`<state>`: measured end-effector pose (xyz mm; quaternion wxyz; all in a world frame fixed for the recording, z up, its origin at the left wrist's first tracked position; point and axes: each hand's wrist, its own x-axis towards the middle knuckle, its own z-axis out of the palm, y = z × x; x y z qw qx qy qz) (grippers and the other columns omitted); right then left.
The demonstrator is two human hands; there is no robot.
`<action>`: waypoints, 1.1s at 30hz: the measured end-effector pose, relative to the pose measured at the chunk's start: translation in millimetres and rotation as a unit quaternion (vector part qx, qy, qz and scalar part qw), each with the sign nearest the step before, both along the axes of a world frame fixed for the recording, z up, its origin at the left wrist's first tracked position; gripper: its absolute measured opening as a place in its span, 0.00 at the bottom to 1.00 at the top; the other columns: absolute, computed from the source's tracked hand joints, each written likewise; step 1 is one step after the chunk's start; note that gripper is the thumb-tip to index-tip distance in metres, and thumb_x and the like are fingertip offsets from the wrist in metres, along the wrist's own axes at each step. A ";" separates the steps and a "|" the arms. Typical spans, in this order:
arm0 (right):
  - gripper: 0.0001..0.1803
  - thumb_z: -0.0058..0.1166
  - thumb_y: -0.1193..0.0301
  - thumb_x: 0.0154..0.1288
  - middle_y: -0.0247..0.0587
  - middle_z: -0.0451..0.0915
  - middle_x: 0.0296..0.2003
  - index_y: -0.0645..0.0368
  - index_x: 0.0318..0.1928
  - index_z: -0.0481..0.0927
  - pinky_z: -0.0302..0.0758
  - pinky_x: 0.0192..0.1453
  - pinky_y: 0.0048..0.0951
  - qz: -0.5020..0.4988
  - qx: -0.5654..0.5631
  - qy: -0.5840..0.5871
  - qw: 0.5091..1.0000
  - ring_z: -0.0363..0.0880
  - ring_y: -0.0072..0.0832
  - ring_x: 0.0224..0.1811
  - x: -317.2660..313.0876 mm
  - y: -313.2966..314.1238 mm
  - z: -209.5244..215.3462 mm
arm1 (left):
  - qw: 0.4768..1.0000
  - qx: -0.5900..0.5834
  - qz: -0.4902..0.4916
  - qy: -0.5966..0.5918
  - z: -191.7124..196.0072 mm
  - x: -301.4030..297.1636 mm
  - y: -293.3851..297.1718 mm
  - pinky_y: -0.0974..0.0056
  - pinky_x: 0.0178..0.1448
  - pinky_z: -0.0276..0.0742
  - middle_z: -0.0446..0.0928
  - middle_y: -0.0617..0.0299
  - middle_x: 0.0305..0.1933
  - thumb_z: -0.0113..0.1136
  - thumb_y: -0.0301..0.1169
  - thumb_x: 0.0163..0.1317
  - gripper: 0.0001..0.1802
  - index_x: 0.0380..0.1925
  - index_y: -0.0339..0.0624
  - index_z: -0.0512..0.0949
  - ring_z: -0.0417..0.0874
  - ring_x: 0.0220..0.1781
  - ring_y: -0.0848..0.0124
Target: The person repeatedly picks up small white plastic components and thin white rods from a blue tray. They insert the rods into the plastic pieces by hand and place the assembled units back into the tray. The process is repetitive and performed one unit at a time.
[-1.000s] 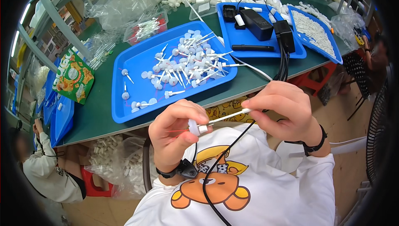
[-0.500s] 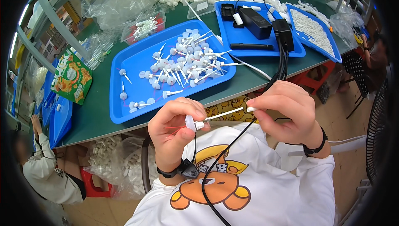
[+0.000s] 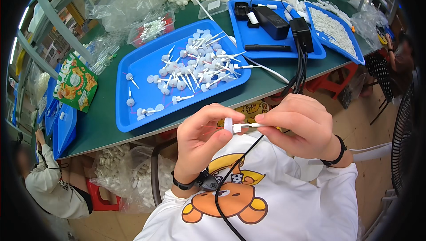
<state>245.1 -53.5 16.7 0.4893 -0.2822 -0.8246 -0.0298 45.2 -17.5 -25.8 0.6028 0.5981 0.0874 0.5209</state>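
Note:
In front of my chest, my left hand [image 3: 199, 135] is closed round a small white part with a round translucent cap [image 3: 228, 125], a narrow stem and thin red wires. Its stem points right, toward my right hand [image 3: 301, 125], whose thumb and fingers pinch a small white piece [image 3: 256, 125] at the stem's far end. Fingertips hide most of that piece, so I cannot tell how far it sits over the stem. Just beyond my hands, a blue tray [image 3: 125, 90] on the table holds a heap of similar capped parts [image 3: 202, 61].
Another blue tray [image 3: 317, 54] holds black boxes with cables and a black stick. A third tray [image 3: 360, 59] is full of small white pieces [image 3: 330, 30]. A green snack bag [image 3: 76, 83] stands at left. A black cable [image 3: 239, 161] hangs across my shirt. Other people sit at both sides.
My hands have come together: the left moved right with the capped part, the right slightly left. The small white piece, apart from the stem before, now meets its end.

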 end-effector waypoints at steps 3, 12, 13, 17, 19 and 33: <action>0.15 0.67 0.83 0.44 0.38 0.80 0.25 0.64 0.36 0.80 0.67 0.21 0.24 -0.001 0.012 0.006 1.000 0.75 0.27 0.20 -3.1 -0.4 -2.0 | 0.999 0.022 0.017 0.022 -4.1 1.6 1.9 0.68 0.48 0.72 0.77 0.55 0.41 0.60 0.26 0.61 0.13 0.43 0.28 0.75 0.76 0.42 0.71; 0.11 0.66 0.81 0.45 0.39 0.79 0.23 0.64 0.33 0.81 0.70 0.21 0.24 -0.026 -0.002 0.032 0.999 0.77 0.29 0.20 -10.4 -7.0 -4.9 | 0.999 0.018 -0.026 0.010 -7.1 0.8 3.4 0.67 0.47 0.69 0.79 0.57 0.39 0.65 0.30 0.58 0.14 0.39 0.31 0.77 0.75 0.40 0.71; 0.12 0.66 0.81 0.45 0.39 0.80 0.23 0.63 0.33 0.81 0.70 0.21 0.24 -0.026 -0.020 0.040 0.999 0.77 0.29 0.20 -11.3 -8.5 -4.3 | 1.000 0.016 -0.024 0.009 -6.2 1.6 2.4 0.68 0.46 0.69 0.79 0.57 0.39 0.66 0.30 0.57 0.15 0.39 0.31 0.77 0.75 0.40 0.71; 0.13 0.66 0.81 0.44 0.39 0.80 0.24 0.63 0.34 0.82 0.70 0.22 0.24 -0.023 -0.042 0.042 0.998 0.77 0.30 0.20 -11.5 -8.8 -3.1 | 1.000 0.014 -0.018 0.013 -6.5 1.2 3.3 0.67 0.46 0.69 0.79 0.57 0.39 0.67 0.31 0.56 0.15 0.38 0.31 0.77 0.76 0.40 0.71; 0.13 0.66 0.81 0.44 0.39 0.80 0.24 0.63 0.34 0.82 0.71 0.22 0.25 -0.018 -0.031 0.033 0.999 0.78 0.30 0.21 -10.2 -6.2 -2.8 | 1.000 0.019 -0.018 0.012 -5.7 -0.1 3.5 0.67 0.46 0.70 0.79 0.57 0.39 0.67 0.31 0.56 0.15 0.39 0.31 0.77 0.76 0.40 0.70; 0.15 0.67 0.82 0.42 0.39 0.80 0.25 0.62 0.34 0.81 0.67 0.21 0.25 -0.029 -0.037 0.000 0.999 0.75 0.29 0.19 -8.1 -7.4 -1.1 | 0.997 0.013 -0.025 0.072 3.2 -6.2 5.1 0.69 0.43 0.74 0.78 0.60 0.37 0.64 0.25 0.56 0.09 0.37 0.35 0.78 0.78 0.40 0.72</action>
